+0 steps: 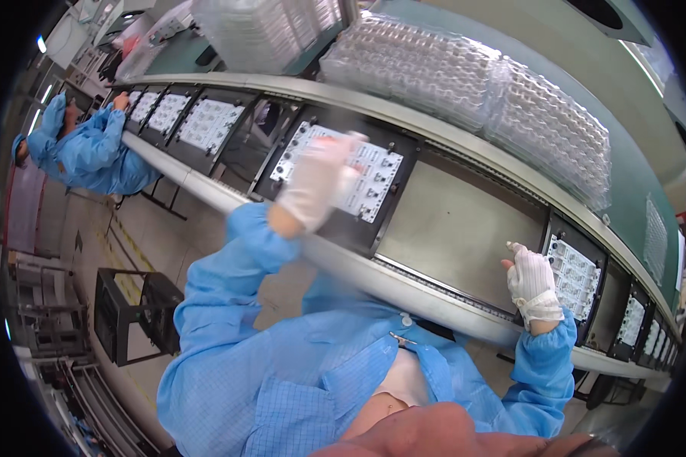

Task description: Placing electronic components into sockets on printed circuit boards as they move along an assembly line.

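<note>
My left hand [311, 183], in a white glove with bare fingertips, is over a white circuit board [377, 177] fitted with small parts. Motion smears its fingers, so I cannot tell whether they touch the board or hold anything. The board lies in a black carrier tray [351, 230] on the conveyor line. Farther right, my gloved right hand [532, 280] is at the left edge of another white board [575, 276] in its own black tray. Its thumb and index finger stand apart, with nothing visible between them.
A metal plate [461, 228] spans the line between the two trays. Stacked clear plastic blister trays [465, 76] stand on the green bench [640, 190] behind. More boards [209, 123] sit along the line. A co-worker in blue [99, 152] works at far left. A black frame [133, 312] stands on the floor.
</note>
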Tool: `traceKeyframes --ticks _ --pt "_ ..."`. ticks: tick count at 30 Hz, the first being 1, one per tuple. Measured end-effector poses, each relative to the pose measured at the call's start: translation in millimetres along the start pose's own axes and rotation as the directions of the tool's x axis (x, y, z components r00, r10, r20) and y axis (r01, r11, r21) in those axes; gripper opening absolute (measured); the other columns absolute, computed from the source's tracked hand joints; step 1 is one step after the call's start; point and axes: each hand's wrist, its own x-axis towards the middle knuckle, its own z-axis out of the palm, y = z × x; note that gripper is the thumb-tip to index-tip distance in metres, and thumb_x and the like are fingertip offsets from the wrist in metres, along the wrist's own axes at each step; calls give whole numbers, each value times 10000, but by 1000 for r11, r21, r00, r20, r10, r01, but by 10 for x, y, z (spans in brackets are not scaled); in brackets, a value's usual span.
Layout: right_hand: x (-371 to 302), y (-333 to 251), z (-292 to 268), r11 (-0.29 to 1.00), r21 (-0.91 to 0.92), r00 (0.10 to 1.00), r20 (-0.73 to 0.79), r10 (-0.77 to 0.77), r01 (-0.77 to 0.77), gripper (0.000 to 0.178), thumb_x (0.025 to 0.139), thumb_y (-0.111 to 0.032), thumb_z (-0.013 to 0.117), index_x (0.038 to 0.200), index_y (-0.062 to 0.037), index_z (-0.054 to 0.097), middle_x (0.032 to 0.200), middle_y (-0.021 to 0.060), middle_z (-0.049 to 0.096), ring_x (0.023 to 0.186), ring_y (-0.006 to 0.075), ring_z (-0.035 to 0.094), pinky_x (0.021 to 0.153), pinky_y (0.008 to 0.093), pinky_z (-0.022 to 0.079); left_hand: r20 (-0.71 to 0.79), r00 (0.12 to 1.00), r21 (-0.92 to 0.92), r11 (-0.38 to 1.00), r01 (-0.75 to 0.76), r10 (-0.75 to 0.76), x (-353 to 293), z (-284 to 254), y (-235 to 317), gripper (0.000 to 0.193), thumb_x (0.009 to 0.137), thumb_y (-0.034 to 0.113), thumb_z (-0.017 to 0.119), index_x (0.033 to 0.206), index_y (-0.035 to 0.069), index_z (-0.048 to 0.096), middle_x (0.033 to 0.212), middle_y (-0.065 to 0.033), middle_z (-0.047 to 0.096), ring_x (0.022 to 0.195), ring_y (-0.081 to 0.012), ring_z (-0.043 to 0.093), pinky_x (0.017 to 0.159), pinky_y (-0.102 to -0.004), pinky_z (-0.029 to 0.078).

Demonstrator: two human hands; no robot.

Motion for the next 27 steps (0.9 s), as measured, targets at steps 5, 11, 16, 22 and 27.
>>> traceKeyframes --ticks 5,11,16,22,27 --pt "58 303 -50 935 -157 895 276 352 -319 262 882 -189 606 1078 -24 661 917 229 695 917 428 657 825 490 534 -79 941 367 868 334 -329 -290 -191 -935 499 956 390 602 1336 68 559 936 -240 704 866 -423 678 748 -519 524" --pt "594 495 -358 986 121 932 -333 146 -111 394 863 -99 624 1256 -81 629 967 182 701 914 362 678 814 453 536 -1 954 252 923 292 -301 -343 -268 -1065 437 988 329 586 1330 60 545 787 -261 670 740 -438 663 662 -531 479" --pt "1448 659 -564 951 258 880 -395 265 -170 489 870 -49 568 1353 -118 594 978 141 708 901 283 682 865 406 536 146 979 58 989 133 -141 -217 -185 -575 377 958 256 661 1260 42 591 758 -219 676 700 -403 677 608 -491 495" --pt "2267 1164 -344 944 -104 871 -429 242 -314 484 896 -132 603 1372 -223 589 1094 119 718 1053 332 669 904 429 542 427 900 -297 953 54 82 -8 -168 -99 424 931 147 639 1335 45 563 896 -189 729 829 -344 722 741 -404 542" --pt "2341 1090 -473 919 -144 900 -305 311 -366 502 883 -96 572 1368 -221 609 1048 136 714 968 346 667 870 429 530 136 972 -275 950 -147 190 640 -59 -137 328 911 110 642 1233 64 607 1011 -197 699 925 -386 670 789 -443 528"
